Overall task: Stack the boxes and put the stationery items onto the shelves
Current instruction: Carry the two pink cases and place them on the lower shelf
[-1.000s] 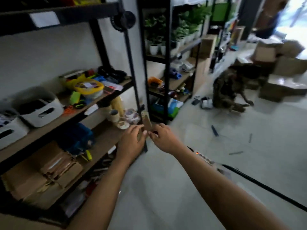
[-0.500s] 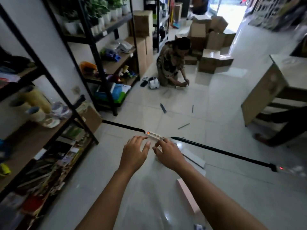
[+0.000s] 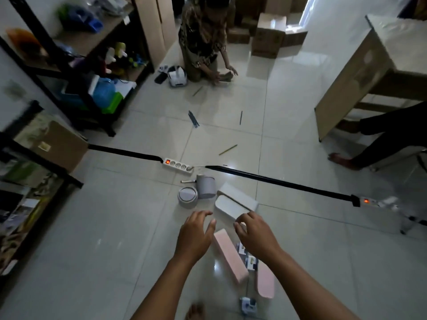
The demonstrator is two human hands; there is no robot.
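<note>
Both my hands hover empty above the floor in front of me. My left hand (image 3: 196,234) has its fingers spread and relaxed. My right hand (image 3: 253,232) has loosely curled fingers just over the near end of a white rectangular box (image 3: 227,207). A second white box (image 3: 240,195) lies behind it. Between and below my hands lie a pink box (image 3: 230,257) and a second pink piece (image 3: 265,281). A grey cup (image 3: 205,186) and a round tape-like roll (image 3: 187,197) sit beyond the left hand. The shelves (image 3: 69,68) stand at the left.
A black cable (image 3: 272,182) with a white power strip (image 3: 177,165) crosses the floor. Pencils (image 3: 227,150) and pens lie scattered. A person (image 3: 203,40) kneels ahead near cardboard boxes (image 3: 268,35). A wooden desk (image 3: 369,72) and someone's leg (image 3: 381,139) are on the right.
My view swung from the shelf down to the floor. Both hands left the shelf edge and now reach over the white and pink boxes on the tiles.
</note>
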